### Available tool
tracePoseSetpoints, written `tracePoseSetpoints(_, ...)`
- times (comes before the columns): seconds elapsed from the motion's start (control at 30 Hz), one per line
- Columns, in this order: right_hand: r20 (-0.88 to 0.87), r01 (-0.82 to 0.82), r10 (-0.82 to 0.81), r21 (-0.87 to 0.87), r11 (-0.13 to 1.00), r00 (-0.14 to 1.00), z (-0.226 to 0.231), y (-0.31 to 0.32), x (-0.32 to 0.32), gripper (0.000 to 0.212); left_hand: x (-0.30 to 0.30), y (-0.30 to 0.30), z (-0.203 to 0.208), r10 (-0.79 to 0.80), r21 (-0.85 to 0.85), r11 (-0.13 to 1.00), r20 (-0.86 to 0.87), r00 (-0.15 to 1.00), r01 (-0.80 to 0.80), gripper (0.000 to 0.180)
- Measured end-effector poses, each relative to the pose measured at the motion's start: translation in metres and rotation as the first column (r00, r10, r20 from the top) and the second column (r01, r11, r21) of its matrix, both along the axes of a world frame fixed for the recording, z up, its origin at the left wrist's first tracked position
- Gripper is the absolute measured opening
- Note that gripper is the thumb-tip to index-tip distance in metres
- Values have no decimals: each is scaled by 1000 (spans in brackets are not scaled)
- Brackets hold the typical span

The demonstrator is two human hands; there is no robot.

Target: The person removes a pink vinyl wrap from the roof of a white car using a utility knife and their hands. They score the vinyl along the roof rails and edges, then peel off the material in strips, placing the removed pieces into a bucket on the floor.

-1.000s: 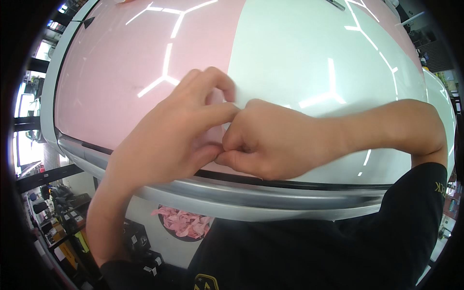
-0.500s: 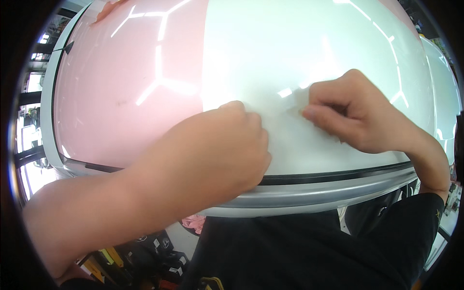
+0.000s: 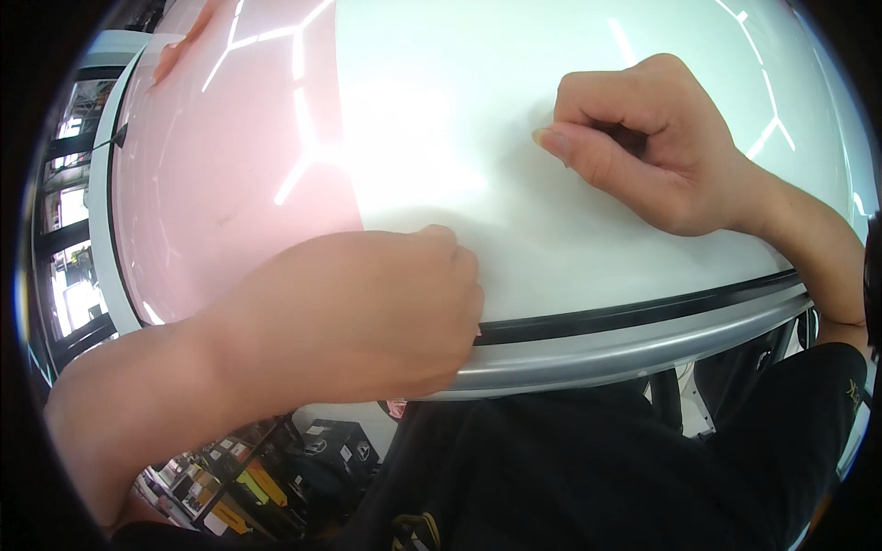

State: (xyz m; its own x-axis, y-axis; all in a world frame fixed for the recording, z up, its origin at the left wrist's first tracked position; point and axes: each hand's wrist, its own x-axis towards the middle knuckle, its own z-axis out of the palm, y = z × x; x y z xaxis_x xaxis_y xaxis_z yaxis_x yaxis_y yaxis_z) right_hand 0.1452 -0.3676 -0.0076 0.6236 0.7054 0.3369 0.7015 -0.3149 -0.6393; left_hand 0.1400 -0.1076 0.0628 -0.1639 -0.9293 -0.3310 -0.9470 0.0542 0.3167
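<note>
Before me curves a glossy vehicle roof (image 3: 514, 262), pale white on the right, with a pink sheet-like covering (image 3: 216, 147) over its left part. My left hand (image 3: 377, 303) is closed, knuckles up, low over the roof's near edge beside the end of the pink part. Its fingertips are hidden beneath it, and so is anything they hold. Over the white part, my right hand (image 3: 643, 147) is closed too, fingers curled and thumb pressed toward the forefinger. I cannot make out what it grips, if anything. A soft shadow lies under it on the roof.
A black strip (image 3: 634, 308) and a silver rail (image 3: 588, 354) run along the roof's near edge, close to my body. A loose orange-pink flap (image 3: 184, 46) lifts at the far left. Below, a black box (image 3: 335, 445) stands near a shelf with yellow items (image 3: 262, 482).
My right hand has moved up and away over the white part. The left hand has shifted a little left and nearer the roof's edge. The view has turned slightly.
</note>
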Motion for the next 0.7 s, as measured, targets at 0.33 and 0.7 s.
tracePoseSetpoints(0.33, 21, -11, 14, -157, 987, 1000, 8, 0, -15, 12, -9, 40, -27, -28, -401, 898, 359, 933, 182, 18)
tracePoseSetpoints(0.7, 650, -533, 548, -250, 809, 526, 1, 76, -11, 24, 10, 99, 22, 685, -849, 453, 135, 716, -273, 16)
